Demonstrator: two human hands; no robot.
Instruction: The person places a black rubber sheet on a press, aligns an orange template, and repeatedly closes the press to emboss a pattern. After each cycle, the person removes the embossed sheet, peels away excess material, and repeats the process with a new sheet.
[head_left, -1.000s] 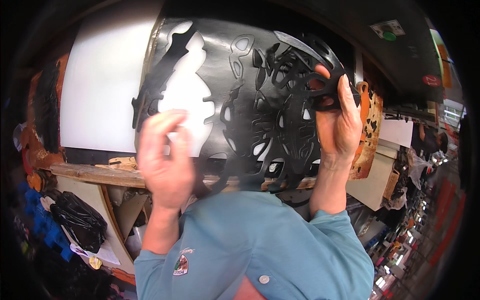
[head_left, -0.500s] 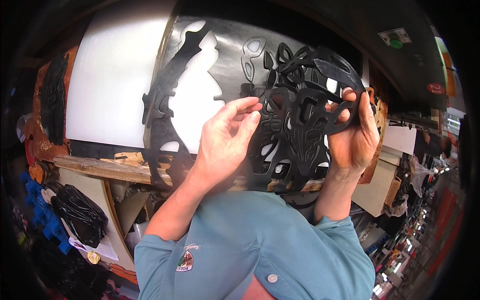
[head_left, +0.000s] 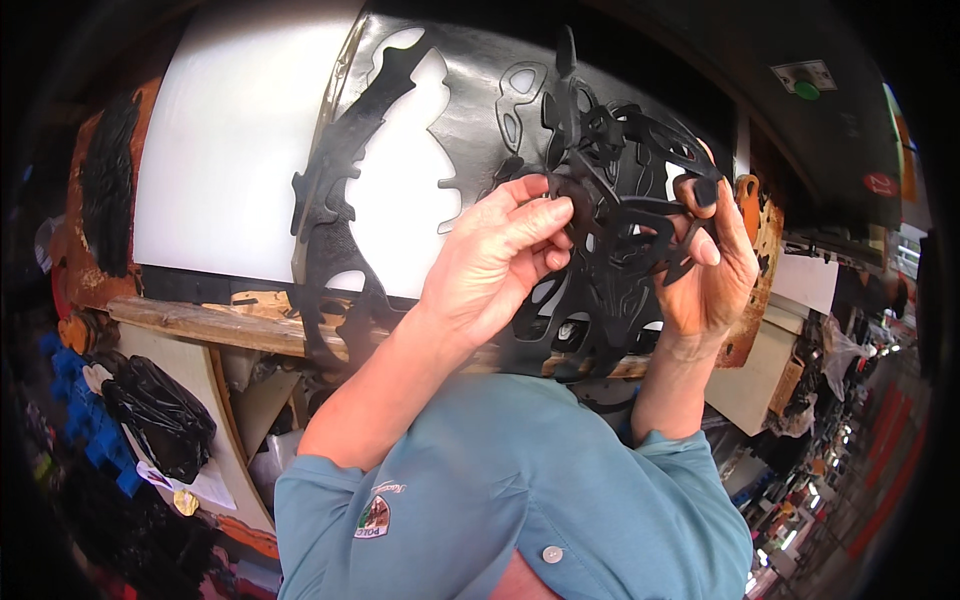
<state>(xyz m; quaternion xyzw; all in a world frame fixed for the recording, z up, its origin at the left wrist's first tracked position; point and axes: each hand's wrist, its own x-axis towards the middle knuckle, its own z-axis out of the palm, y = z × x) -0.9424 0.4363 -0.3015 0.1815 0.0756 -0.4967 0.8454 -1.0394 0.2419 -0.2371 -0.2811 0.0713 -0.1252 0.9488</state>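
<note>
A large black leather-like sheet (head_left: 328,195) with curved cut-outs lies over the work surface, white showing through its holes. Above its right part, a tangle of shaped black cut-out pieces (head_left: 598,185) is held up between my hands. My left hand (head_left: 490,255) pinches an edge of one piece between thumb and fingers. On the other side, my right hand (head_left: 705,275) is closed around the right ends of the pieces, its fingers hooked through them. How many pieces each hand has cannot be made out. Another cut outline (head_left: 520,95) shows in the sheet beyond my left hand.
A bare white board (head_left: 235,140) stretches to the left of the sheet. Along the near edge runs a rough wooden rail (head_left: 200,325). Black plastic (head_left: 165,420) and blue crates (head_left: 85,420) lie at lower left. A green button (head_left: 806,90) sits on the dark machine body at upper right.
My left hand has moved right and closed on a black piece. The pieces held by my right hand have turned and bunched together. The sheet sits slightly differently in the view.
</note>
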